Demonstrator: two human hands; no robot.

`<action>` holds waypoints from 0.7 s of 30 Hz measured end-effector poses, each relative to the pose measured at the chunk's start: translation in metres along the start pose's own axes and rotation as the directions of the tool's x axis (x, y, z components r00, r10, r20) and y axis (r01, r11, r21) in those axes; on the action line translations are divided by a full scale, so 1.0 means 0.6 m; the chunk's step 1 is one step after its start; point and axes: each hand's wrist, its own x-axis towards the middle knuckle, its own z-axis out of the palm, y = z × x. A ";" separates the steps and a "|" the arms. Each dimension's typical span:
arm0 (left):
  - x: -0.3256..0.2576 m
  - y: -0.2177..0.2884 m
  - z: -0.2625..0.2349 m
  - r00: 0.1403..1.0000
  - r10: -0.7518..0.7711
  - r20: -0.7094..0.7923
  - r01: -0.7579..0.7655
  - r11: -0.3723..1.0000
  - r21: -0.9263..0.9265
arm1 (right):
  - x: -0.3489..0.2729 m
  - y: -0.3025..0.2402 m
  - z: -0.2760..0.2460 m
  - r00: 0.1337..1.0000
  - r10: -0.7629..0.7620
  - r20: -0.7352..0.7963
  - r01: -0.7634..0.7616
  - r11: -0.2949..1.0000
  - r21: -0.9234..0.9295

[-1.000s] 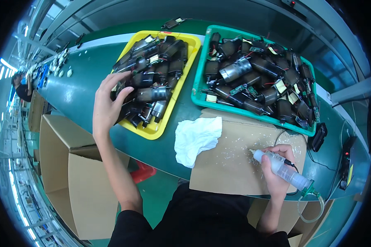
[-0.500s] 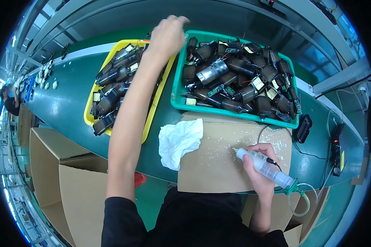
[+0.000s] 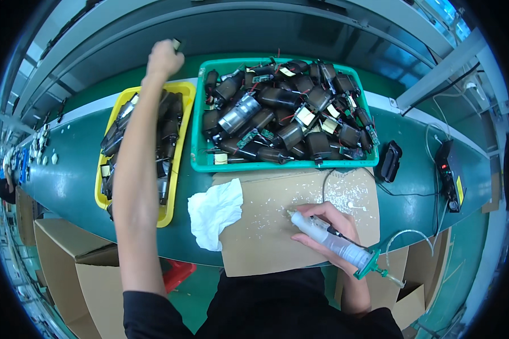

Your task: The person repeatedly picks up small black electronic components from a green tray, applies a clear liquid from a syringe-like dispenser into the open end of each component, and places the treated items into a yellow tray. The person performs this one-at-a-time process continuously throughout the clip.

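Observation:
My left hand [image 3: 163, 59] is stretched far out past the yellow tray [image 3: 176, 178], closed around a small dark part of which only a tip shows. My left forearm lies across that tray, which holds several dark cylindrical motors [image 3: 119, 134]. My right hand [image 3: 327, 227] rests on a sheet of cardboard [image 3: 266, 226] and grips a clear syringe-like dispenser [image 3: 333, 242] with a green end cap, its tip pointing left. A thin tube [image 3: 404, 234] runs off from its back end.
A green tray [image 3: 198, 152] heaped with motors [image 3: 283, 121] and wires stands beyond the cardboard. A crumpled white cloth [image 3: 214, 212] lies at the cardboard's left edge. A black box [image 3: 389, 161] and a small controller [image 3: 451, 175] sit right. Cardboard boxes [image 3: 79, 265] stand below the green belt.
My left hand has risen from the yellow tray and reached far forward, past both trays, closed on a small part. My right hand has stayed on the cardboard with the dispenser.

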 end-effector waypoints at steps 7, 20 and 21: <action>-0.254 0.159 -0.175 0.954 0.282 0.105 0.075 0.116 -0.990 | 0.012 0.008 -0.013 0.974 -0.127 -0.186 0.145 0.986 0.085; -0.434 0.211 -0.107 0.589 0.794 0.150 0.651 -0.356 -0.671 | 0.033 -0.145 0.016 0.826 0.031 -0.563 0.154 0.948 0.278; -0.432 0.204 -0.112 0.552 0.804 0.220 0.698 -0.302 -0.650 | 0.030 -0.139 0.015 0.850 0.007 -0.527 0.154 0.953 0.262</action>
